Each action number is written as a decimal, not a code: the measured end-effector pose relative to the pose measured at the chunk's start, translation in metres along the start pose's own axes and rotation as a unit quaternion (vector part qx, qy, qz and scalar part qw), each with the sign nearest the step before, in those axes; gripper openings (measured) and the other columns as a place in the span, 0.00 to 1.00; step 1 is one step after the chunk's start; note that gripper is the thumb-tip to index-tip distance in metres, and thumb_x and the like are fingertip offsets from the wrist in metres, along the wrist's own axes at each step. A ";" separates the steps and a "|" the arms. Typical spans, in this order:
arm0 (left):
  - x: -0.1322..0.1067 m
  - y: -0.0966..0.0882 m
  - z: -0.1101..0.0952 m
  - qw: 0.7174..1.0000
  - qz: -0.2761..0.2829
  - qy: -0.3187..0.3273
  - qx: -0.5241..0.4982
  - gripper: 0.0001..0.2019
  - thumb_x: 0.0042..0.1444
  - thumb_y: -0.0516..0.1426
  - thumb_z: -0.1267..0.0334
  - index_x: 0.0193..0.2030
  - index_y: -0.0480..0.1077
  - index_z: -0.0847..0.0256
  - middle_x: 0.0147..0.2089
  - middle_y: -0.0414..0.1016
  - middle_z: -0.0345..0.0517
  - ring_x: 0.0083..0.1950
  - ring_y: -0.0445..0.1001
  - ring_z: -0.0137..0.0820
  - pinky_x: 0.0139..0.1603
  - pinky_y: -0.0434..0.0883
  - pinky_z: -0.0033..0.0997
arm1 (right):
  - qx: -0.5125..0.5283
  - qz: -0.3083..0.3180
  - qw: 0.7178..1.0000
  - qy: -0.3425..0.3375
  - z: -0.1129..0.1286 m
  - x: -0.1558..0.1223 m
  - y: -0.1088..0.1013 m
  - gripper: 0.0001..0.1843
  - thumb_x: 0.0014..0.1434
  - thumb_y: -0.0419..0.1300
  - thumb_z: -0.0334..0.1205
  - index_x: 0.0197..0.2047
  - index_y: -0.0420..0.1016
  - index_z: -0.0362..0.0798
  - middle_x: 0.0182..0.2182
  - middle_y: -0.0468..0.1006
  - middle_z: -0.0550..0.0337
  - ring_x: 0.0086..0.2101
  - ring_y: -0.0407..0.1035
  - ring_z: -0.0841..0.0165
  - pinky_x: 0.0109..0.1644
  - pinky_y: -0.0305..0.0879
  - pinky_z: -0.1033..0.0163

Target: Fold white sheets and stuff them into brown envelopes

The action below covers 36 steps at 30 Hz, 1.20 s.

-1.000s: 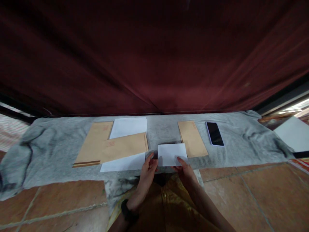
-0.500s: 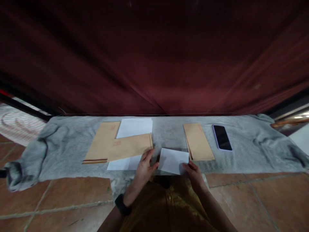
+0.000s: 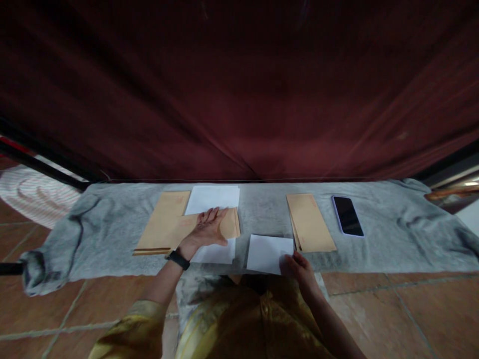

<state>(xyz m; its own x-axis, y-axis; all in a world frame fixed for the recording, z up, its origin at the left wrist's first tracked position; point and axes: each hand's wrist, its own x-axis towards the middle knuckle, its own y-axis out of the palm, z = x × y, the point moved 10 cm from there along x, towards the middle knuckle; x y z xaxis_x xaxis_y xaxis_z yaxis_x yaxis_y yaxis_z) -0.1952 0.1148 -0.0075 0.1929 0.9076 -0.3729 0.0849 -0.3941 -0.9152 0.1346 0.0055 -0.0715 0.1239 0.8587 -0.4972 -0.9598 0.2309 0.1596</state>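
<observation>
My left hand [image 3: 207,228], with a dark band on the wrist, lies over a brown envelope [image 3: 232,222], its fingers stretched out and the thumb apart. That envelope rests crosswise on white paper sheets [image 3: 215,194] and overlaps a stack of brown envelopes [image 3: 164,212] on the left. My right hand [image 3: 299,270] pinches the lower right corner of a folded white paper [image 3: 267,252] near the front edge of the cloth. More brown envelopes [image 3: 312,224] lie just beyond my right hand.
A phone in a purple case [image 3: 348,216] lies to the right of the envelopes. A grey cloth [image 3: 396,234] covers the long surface. Behind it hangs a dark red curtain [image 3: 239,99]. Tiled floor [image 3: 374,304] shows in front.
My left hand has left the side of the folded white paper and moved left onto the crosswise envelope, its fingers now spread. My right hand keeps its hold on the paper.
</observation>
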 end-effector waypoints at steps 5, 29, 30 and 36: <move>-0.006 -0.003 -0.008 0.998 -0.045 0.036 -0.001 0.62 0.38 0.68 0.47 0.77 0.38 0.51 0.76 0.48 0.60 0.76 0.47 0.52 0.72 0.44 0.53 | -0.050 0.003 0.998 -0.037 0.009 0.003 -0.003 0.27 0.40 0.71 0.62 0.32 0.78 0.47 0.27 0.79 0.59 0.28 0.71 0.64 0.35 0.70 0.60; -0.014 0.002 -0.017 0.996 -0.070 0.050 -0.031 0.64 0.38 0.70 0.48 0.77 0.35 0.49 0.78 0.43 0.61 0.77 0.45 0.54 0.71 0.45 0.56 | -0.154 0.188 0.959 -0.149 0.035 0.026 0.176 0.16 0.55 0.57 0.41 0.46 0.77 0.51 0.43 0.80 0.56 0.46 0.73 0.61 0.53 0.69 0.55; -0.015 0.002 -0.018 0.995 -0.075 0.055 -0.032 0.64 0.39 0.70 0.48 0.77 0.36 0.50 0.77 0.46 0.61 0.77 0.46 0.54 0.71 0.46 0.56 | -0.179 0.182 0.957 -0.140 0.032 0.032 0.185 0.16 0.55 0.57 0.40 0.46 0.77 0.52 0.43 0.79 0.57 0.46 0.72 0.62 0.53 0.68 0.56; -0.015 -0.001 -0.022 0.991 -0.091 0.081 -0.047 0.63 0.40 0.69 0.50 0.77 0.35 0.51 0.74 0.53 0.60 0.75 0.49 0.53 0.72 0.44 0.58 | -0.227 0.187 0.944 -0.150 0.031 0.055 0.210 0.14 0.52 0.55 0.37 0.41 0.76 0.53 0.32 0.76 0.63 0.40 0.69 0.64 0.47 0.66 0.61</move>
<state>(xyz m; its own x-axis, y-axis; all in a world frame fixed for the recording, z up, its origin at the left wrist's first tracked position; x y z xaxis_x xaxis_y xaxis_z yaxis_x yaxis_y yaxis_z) -0.1771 0.0983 0.0025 0.3192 0.9329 -0.1667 0.2215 -0.2444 -0.9440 -0.0523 0.1154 -0.0389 -0.2451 0.9478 -0.2040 -0.9512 -0.2758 -0.1385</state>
